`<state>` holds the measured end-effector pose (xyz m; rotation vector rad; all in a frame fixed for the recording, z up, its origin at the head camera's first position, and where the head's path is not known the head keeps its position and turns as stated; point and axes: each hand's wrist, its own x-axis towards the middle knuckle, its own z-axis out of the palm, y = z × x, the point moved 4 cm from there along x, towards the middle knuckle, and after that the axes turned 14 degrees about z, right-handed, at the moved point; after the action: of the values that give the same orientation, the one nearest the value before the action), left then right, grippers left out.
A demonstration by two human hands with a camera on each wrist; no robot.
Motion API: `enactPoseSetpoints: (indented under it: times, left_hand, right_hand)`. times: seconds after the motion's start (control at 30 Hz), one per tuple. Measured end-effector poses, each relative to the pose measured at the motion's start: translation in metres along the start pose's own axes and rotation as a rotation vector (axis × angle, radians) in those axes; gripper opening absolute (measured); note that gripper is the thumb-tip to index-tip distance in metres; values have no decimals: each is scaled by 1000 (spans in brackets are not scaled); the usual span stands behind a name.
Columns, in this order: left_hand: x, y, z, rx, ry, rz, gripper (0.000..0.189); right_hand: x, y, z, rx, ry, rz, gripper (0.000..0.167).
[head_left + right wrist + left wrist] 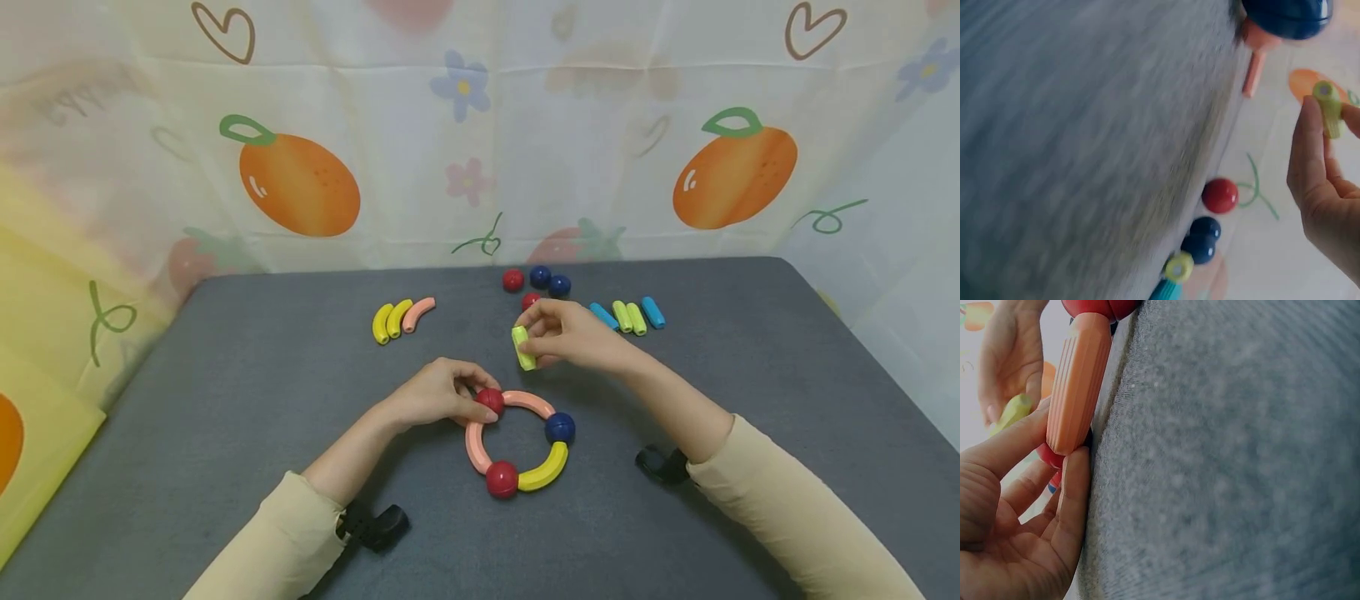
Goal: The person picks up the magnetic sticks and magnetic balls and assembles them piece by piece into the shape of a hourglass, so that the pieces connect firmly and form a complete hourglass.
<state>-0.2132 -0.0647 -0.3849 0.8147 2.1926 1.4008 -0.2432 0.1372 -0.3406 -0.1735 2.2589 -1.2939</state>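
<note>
Lime-green stick [521, 351], red balls [502, 480], navy balls [560, 428], ridged salmon-pink arcs [476, 447], yellow arcs [550, 468], bright blue sticks [652, 312], dark grey surface [225, 417], cream sleeves [802, 508], white backdrop [405, 167] printed with orange fruits [300, 185], brown heart outlines [224, 31], blue flowers [461, 86], a pink flower [467, 181]

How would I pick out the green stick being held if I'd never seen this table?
On the dark grey table, find the ring of balls and curved pieces; just beyond it is the person's right hand. Pinched in that hand is a short, straight, light green stick. Two similar green sticks lie farther right beside blue sticks, but only this one is held.
</note>
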Motion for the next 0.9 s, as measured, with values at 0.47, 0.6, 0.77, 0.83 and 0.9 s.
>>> enactPoseSetpoints:
  times: [0.47, 0.6, 0.77, 0.83, 0.9]
  left_hand:
    - [0, -4, 1, -67, 22, -25, 28]
    - [0, -4, 1, -92, 19, -24, 25]
    - [0, -4, 2, -113, 20, -25, 25]
    - [0, -3, 1, -107, 19, -22, 25]
    - [1, -3, 1, -101, 17, -20, 25]
  right_hand:
    - [3, -16, 33, -48, -159, -250, 25]
    - [1, -15, 38, -80, -209, -290, 23]
    - [1, -13, 39, -74, -246, -282, 23]
    - [0, -13, 39, -66, -267, -282, 22]
    - [-1, -13, 39, -60, -296, -285, 21]
